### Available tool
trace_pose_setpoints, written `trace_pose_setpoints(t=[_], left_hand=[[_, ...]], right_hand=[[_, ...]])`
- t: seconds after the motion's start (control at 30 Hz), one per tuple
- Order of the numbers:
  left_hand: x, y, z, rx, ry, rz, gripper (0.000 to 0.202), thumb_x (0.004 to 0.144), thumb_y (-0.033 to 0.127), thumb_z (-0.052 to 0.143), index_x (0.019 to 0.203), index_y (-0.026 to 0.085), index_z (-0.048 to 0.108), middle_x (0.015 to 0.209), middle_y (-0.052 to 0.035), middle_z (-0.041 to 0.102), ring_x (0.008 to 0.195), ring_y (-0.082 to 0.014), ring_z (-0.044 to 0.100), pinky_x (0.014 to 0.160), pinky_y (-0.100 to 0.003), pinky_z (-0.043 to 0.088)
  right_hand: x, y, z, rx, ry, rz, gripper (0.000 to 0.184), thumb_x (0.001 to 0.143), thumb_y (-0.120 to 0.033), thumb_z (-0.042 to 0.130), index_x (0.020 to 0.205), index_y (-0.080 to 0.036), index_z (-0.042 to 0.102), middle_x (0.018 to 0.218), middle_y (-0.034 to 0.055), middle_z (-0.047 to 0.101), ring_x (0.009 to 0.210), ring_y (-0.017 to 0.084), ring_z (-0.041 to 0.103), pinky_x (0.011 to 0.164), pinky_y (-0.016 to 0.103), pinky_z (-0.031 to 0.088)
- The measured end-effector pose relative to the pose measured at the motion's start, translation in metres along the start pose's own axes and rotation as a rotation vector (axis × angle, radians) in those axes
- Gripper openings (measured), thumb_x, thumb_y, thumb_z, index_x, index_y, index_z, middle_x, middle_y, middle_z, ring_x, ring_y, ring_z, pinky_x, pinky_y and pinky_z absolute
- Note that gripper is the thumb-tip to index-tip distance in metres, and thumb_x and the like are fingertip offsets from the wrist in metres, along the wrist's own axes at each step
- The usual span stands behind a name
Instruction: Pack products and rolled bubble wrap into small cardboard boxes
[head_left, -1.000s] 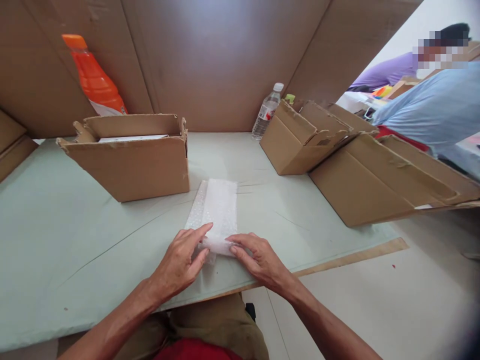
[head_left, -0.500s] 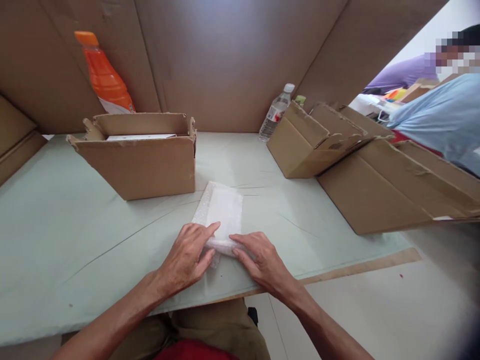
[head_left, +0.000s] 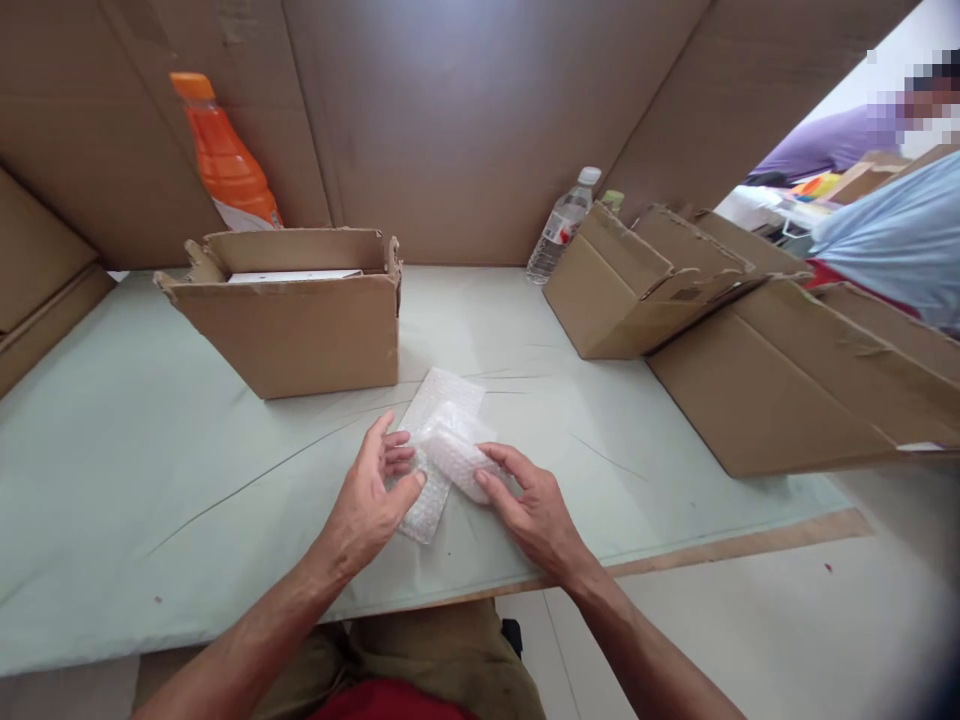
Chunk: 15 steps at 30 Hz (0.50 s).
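Observation:
A strip of white bubble wrap (head_left: 442, 440) lies on the pale green table (head_left: 150, 450), its near end rolled into a small bundle. My right hand (head_left: 529, 505) grips that rolled bundle from the right, fingers curled over it. My left hand (head_left: 375, 495) is at the bundle's left end, fingers half curled against the wrap with the thumb below. What the roll encloses is hidden.
An open cardboard box (head_left: 292, 315) with a white item inside stands at the back left, an orange bottle (head_left: 225, 155) behind it. A clear water bottle (head_left: 562, 225) and flattened cardboard boxes (head_left: 750, 330) sit at the right. Another person in blue (head_left: 892, 235) works beyond them.
The wrap has been rolled further away from me and its bundle lifted a little; both hands moved forward with it, and the flat length of wrap has shortened.

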<state>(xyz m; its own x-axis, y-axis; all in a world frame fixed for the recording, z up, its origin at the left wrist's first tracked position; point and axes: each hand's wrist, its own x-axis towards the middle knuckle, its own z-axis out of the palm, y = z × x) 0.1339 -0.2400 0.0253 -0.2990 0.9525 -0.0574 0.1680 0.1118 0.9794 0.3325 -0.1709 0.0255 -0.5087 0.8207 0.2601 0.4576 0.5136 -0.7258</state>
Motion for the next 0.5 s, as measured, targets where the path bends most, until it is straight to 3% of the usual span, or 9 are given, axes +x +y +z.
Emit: trace_pose_setpoints(t=[0.07,0.17,0.27,0.33,0.4,0.5], left_hand=[[-0.008,0.005,0.002,-0.188,-0.07,-0.094,0.082,0.083,0.03,0.06,0.155,0.017,0.022,0.13,-0.0153,0.062,0.106,-0.0219,0.067,0.089,-0.036,0.055],[-0.014,0.014,0.008,-0.315,-0.103,-0.148,0.083,0.082,0.026,0.057,0.155,0.015,0.019,0.114,-0.0105,0.068,0.092,-0.0183,0.068,0.081,-0.032,0.056],[-0.022,0.019,0.01,-0.237,-0.096,-0.058,0.081,0.082,0.02,0.056,0.156,0.019,0.021,0.109,-0.0063,0.068,0.086,-0.015,0.067,0.079,-0.029,0.056],[-0.029,0.02,0.01,-0.115,-0.116,0.053,0.079,0.083,0.016,0.056,0.156,0.022,0.024,0.108,-0.0046,0.068,0.089,-0.0146,0.067,0.083,-0.029,0.056],[-0.035,0.02,0.007,0.029,-0.13,0.184,0.076,0.084,0.014,0.055,0.154,0.023,0.027,0.104,-0.0036,0.069,0.09,-0.0152,0.068,0.085,-0.03,0.056],[-0.032,0.026,-0.012,0.273,-0.033,0.42,0.071,0.087,0.017,0.058,0.152,0.025,0.031,0.111,-0.0067,0.069,0.098,-0.0192,0.069,0.09,-0.034,0.057]], right_hand=[[-0.005,-0.007,-0.003,0.172,-0.088,0.068,0.021,0.097,-0.032,0.056,0.113,-0.023,0.067,0.106,0.0053,0.077,0.092,0.021,0.072,0.078,0.032,0.058],[-0.013,-0.015,-0.011,0.176,-0.083,0.038,0.024,0.094,-0.036,0.062,0.114,-0.025,0.069,0.119,0.008,0.073,0.111,0.025,0.068,0.093,0.038,0.056],[-0.011,-0.019,-0.023,0.128,-0.032,0.01,0.047,0.088,-0.047,0.069,0.13,-0.027,0.063,0.138,0.0113,0.062,0.118,0.028,0.063,0.097,0.043,0.054],[-0.005,-0.021,-0.027,0.135,-0.104,-0.007,0.06,0.084,-0.052,0.072,0.137,-0.026,0.058,0.134,0.0114,0.064,0.109,0.026,0.067,0.09,0.04,0.057],[0.002,-0.025,-0.027,0.094,-0.184,-0.073,0.05,0.083,-0.049,0.074,0.127,-0.026,0.065,0.117,0.0083,0.073,0.098,0.025,0.069,0.085,0.038,0.058],[0.013,-0.031,-0.023,-0.022,-0.175,-0.155,0.014,0.089,-0.036,0.069,0.097,-0.025,0.073,0.087,0.0037,0.076,0.079,0.021,0.069,0.073,0.034,0.056]])
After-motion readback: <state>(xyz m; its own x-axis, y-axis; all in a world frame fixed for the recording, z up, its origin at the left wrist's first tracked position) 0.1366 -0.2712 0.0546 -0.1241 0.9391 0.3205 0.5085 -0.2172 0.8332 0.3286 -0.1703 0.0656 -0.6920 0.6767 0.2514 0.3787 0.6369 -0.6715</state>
